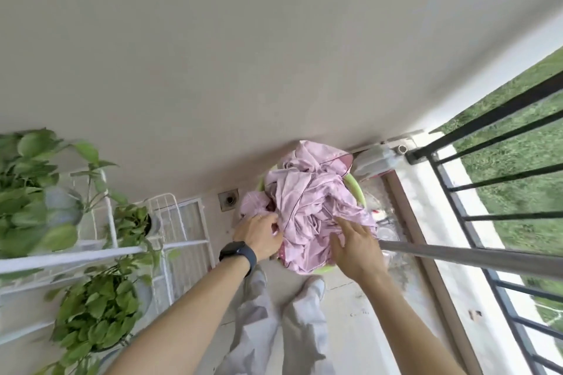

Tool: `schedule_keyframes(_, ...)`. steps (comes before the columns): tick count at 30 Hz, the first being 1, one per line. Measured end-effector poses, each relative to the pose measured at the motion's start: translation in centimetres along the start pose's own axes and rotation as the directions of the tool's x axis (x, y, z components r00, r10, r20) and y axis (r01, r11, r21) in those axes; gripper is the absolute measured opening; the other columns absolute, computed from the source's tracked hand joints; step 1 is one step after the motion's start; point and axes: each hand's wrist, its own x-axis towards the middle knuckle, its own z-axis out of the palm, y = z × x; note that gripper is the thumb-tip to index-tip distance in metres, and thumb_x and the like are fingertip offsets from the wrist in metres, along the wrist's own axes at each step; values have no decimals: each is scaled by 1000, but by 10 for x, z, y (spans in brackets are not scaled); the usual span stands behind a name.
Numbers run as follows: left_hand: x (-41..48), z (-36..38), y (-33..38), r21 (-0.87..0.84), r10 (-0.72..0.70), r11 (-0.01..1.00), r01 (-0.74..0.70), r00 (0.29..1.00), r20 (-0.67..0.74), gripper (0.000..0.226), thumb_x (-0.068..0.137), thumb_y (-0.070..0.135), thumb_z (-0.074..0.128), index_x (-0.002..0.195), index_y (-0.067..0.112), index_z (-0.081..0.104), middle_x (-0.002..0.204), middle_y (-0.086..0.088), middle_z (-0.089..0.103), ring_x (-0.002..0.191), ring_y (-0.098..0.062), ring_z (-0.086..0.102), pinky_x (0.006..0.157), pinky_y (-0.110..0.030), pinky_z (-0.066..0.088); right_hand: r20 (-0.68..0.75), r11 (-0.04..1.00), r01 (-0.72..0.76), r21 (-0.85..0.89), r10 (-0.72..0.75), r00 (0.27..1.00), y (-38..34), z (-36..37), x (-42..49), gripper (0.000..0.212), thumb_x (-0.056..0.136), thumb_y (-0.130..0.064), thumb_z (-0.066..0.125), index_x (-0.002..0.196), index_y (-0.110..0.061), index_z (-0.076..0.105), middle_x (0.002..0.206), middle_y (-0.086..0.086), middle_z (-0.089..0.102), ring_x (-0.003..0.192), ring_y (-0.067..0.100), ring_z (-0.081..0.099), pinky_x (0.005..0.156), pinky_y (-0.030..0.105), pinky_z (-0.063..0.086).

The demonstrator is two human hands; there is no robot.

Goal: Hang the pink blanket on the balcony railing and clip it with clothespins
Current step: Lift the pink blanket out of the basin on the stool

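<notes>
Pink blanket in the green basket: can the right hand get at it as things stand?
Probably yes: the open right hand is right at the pink blanket, with nothing between them.

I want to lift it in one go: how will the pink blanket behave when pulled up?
Probably floppy: the pink blanket lies in deep crumpled folds, so it should sag and trail. Likely bulky rather than heavy: it heaps well above the green basket. Spilling over the rim, an edge could drag on the floor.

The pink blanket (307,207) lies crumpled in what looks like a green basket (356,189), near the black balcony railing (487,119).
</notes>
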Motion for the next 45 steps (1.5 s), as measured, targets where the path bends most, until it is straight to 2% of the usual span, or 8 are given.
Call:
schedule_keyframes(10,112,105,12,-459,-238,869,185,969,-59,135,66,52,84,154,19,-13,161,-15,14,143,-33,27,110,-40,32,-19,959,204,-195,-212,977,8,62,153,104,86,-37,66,156,-40,-10,166,9,-16,153,33,-5,122,51,9)
schedule_keyframes(14,126,130,10,-340,-262,919,200,954,-148,123,72,39,82,155,22,-8,152,-21,31,126,-38,47,94,-42,45,121,877,355,-323,-334,935,7,88,185,105,85,-34,67,154,-43,-12,165,5,-21,152,29,-16,121,58,2)
schedule_keyframes(18,111,113,3,-134,-99,988,80,985,-139,93,79,23,76,152,34,20,135,-13,41,103,-34,60,81,-39,52,56,878,347,-328,-349,935,6,77,175,63,83,-33,70,137,-36,38,145,4,36,128,32,42,97,45,43)
schedule_keyframes(23,71,32,18,-248,54,959,-137,947,-315,102,65,14,83,144,40,23,128,-7,44,109,-30,54,86,-40,50,-103,922,347,-171,-367,924,-9,17,119,38,81,-12,63,118,-20,56,124,5,52,95,32,63,63,38,52)
schedule_keyframes(26,42,-32,36,-335,34,925,-178,918,-394,114,59,31,87,149,33,17,140,-2,44,121,-23,47,94,-38,45,-271,926,360,-114,-377,886,-24,-33,70,39,72,-5,65,109,-17,59,117,4,59,86,32,65,55,29,43)
schedule_keyframes(30,-5,-122,66,-60,73,995,-83,984,-163,97,49,78,47,135,35,43,109,9,67,118,-22,51,94,-41,37,-394,925,373,-72,-370,841,-52,-109,8,41,72,-6,66,108,-21,52,109,-1,56,82,32,61,52,37,48)
schedule_keyframes(41,-131,-390,206,-174,480,748,-640,704,-524,57,61,58,63,103,21,57,99,3,70,90,-21,65,78,-37,53,-819,845,506,174,-160,550,-124,-355,-130,58,66,-71,71,108,-35,53,114,-6,61,97,23,58,75,33,46)
schedule_keyframes(45,-174,-466,253,-189,521,615,-766,574,-632,37,62,39,60,96,24,60,87,10,69,77,-6,63,58,-13,44,-664,594,664,455,-271,697,-147,-410,-166,114,65,-45,90,153,-39,18,158,-9,23,146,10,25,112,32,31)
